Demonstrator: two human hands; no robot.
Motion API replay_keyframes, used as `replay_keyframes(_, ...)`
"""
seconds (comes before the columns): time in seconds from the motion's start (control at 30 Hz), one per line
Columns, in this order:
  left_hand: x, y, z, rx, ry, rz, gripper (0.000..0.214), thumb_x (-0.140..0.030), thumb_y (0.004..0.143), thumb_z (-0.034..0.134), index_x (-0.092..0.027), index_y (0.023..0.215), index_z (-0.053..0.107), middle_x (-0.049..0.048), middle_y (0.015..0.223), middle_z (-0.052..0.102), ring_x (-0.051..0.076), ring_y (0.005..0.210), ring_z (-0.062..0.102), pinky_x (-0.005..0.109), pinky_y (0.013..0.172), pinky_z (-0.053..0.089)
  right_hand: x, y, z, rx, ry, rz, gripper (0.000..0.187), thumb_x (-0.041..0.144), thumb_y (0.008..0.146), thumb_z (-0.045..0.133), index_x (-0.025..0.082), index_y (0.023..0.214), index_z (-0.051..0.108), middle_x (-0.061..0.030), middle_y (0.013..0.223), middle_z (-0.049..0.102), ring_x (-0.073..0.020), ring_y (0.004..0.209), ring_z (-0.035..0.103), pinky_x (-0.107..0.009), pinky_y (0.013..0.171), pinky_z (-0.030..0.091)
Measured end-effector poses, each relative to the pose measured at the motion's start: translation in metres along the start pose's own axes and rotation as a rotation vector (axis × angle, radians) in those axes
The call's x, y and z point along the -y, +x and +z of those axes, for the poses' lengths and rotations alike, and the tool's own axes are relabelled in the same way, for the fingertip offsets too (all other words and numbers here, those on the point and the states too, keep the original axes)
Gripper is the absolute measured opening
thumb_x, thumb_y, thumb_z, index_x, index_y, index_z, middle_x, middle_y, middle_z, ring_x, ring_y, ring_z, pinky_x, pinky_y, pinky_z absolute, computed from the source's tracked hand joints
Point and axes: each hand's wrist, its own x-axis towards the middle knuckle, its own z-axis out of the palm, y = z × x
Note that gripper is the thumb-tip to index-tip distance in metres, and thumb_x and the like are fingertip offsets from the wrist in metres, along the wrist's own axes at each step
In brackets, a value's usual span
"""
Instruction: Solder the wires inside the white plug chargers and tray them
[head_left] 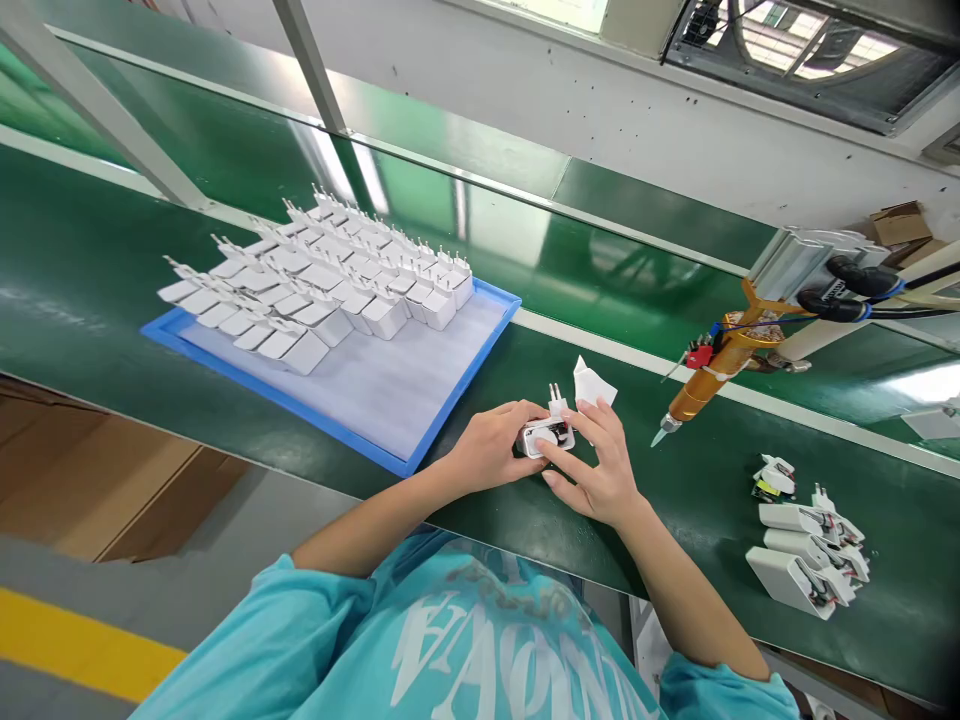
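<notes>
A white plug-in power adapter (533, 440) with an open housing sits between my hands, two prongs standing up at its far side and dark inner parts showing. My left hand (491, 445) is closed around its left side. From the right, my right hand (600, 470) has bent fingers on the adapter, at its opening and near the prongs. Just beyond the right fingers is a white angular piece (594, 385); whether those fingers touch it I cannot tell.
To the left, a blue tray (420, 440) bears rows of white adapters (315, 270), prongs up. An orange dispenser (709, 385) with a pointed nozzle hangs to the right. Several open adapters (799, 570) with exposed wires and a loose plug assembly (775, 480) lie farther right.
</notes>
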Motion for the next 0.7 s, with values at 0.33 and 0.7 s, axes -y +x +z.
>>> replay_keyframes(0.33, 0.000, -0.008, 0.003, 0.008, 0.024, 0.017, 0.029, -0.033, 0.083, 0.062, -0.020, 0.109, 0.058, 0.0040, 0.088, 0.070, 0.018, 0.076, 0.065, 0.026, 0.064, 0.052, 0.003, -0.015, 0.009, 0.055, 0.064, 0.055, 0.023, 0.031, 0.090, 0.056, 0.025, 0.111, 0.065, -0.0095, 0.121, 0.062, -0.0246, 0.123, 0.057, -0.047, 0.104, 0.049)
replay_keyframes(0.7, -0.005, -0.009, 0.001, -0.076, 0.025, -0.020, 0.030, -0.039, 0.086, 0.059, -0.019, 0.108, 0.057, 0.0034, 0.085, 0.070, 0.015, 0.067, 0.063, 0.025, 0.060, 0.049, 0.017, -0.014, 0.009, 0.093, 0.107, 0.169, 0.041, 0.026, 0.094, 0.049, 0.017, 0.133, 0.048, -0.0162, 0.130, 0.058, -0.0285, 0.129, 0.052, -0.053, 0.105, 0.048)
